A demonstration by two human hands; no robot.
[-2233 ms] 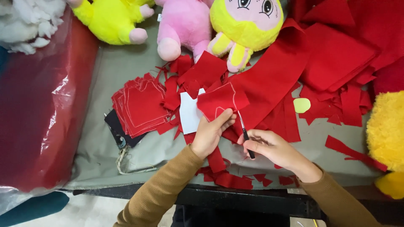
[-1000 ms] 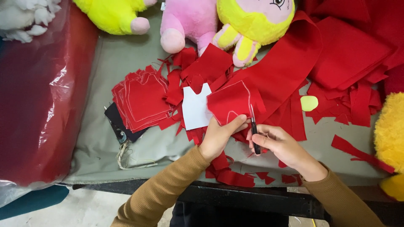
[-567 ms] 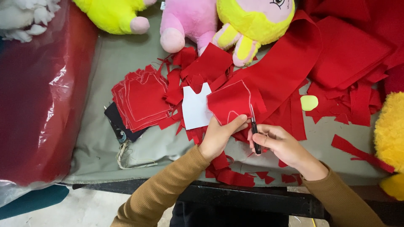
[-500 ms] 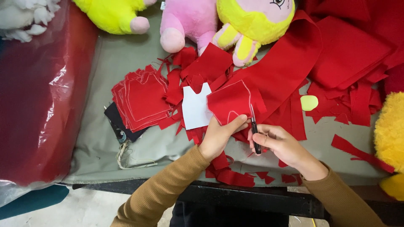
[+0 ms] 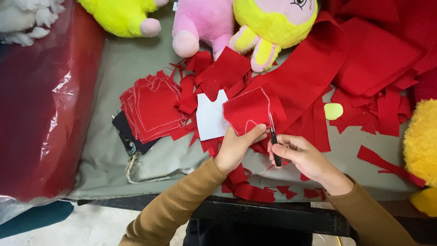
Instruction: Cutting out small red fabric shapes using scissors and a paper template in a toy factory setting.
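the left hand [image 5: 236,146] pinches the near edge of a red felt piece [image 5: 248,109] marked with a pale outline, thumb on top and fingers underneath, so its grip is closed on the cloth. the piece is held just above the grey-covered table [image 5: 136,59], in front of the person and slightly tilted, its longer side running left to right and its traced outline facing up.

the right hand [image 5: 300,155] is wrapped around the dark handles of a pair of scissors [image 5: 274,141]. the scissors' long axis runs nearly straight away from the person, tips pointing to the far side of the table, the blades meeting the right edge of the felt piece. how far the blades are parted cannot be told.

just left of the held piece lies a white paper template [image 5: 210,117], and further left a stack of cut red pieces [image 5: 152,109] on a dark cloth. red scraps [image 5: 252,191] lie under the wrists. a wide red fabric strip [image 5: 314,68] lies behind the hands, with a pink plush toy [image 5: 205,23] and a yellow plush toy [image 5: 273,23] at the far edge.
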